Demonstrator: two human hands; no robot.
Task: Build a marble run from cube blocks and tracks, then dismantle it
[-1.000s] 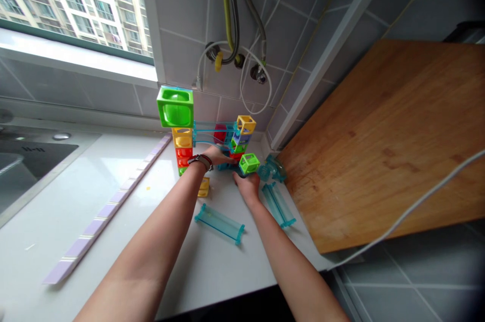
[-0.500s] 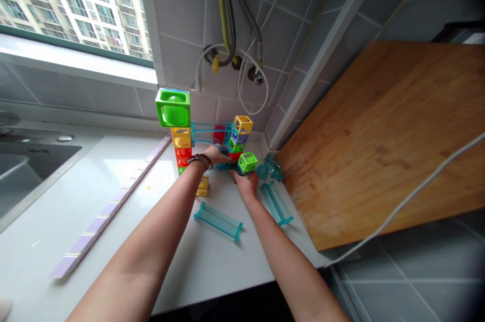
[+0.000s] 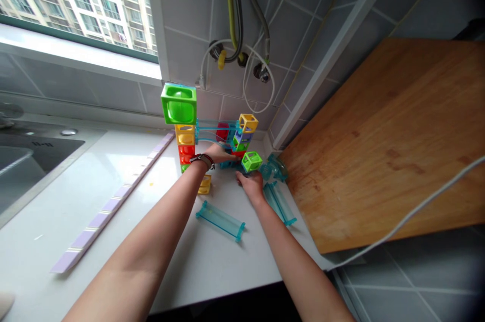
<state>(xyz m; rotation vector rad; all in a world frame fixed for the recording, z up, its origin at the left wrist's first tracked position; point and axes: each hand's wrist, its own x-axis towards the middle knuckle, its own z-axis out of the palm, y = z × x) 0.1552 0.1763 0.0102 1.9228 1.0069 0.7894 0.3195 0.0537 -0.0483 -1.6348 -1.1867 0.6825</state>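
Observation:
My left hand [image 3: 220,154], with a dark band at the wrist, reaches to the foot of the right block tower [image 3: 242,139] and grips it by the red block [image 3: 238,153]. Its fingertips are partly hidden. Close by, my right hand [image 3: 251,185] is curled under an open-framed green cube block [image 3: 252,161], which it holds beside the tower. To the left stands a taller tower of yellow and red blocks [image 3: 186,138], topped by a large green block [image 3: 179,104]. Clear blue tracks [image 3: 215,130] span the two towers. A magenta block [image 3: 222,131] shows behind.
A loose blue track [image 3: 221,221] lies in front and another track [image 3: 279,204] at the right, near a clear blue piece [image 3: 276,168]. A yellow block [image 3: 205,185] stands by the left tower. A wooden board [image 3: 394,150] leans at right; a lilac strip [image 3: 113,203] lies left.
The view has shifted slightly, so the scene sits a little further right. My right hand and the green cube block have moved slightly away from the red block; my left hand stays at the tower's foot.

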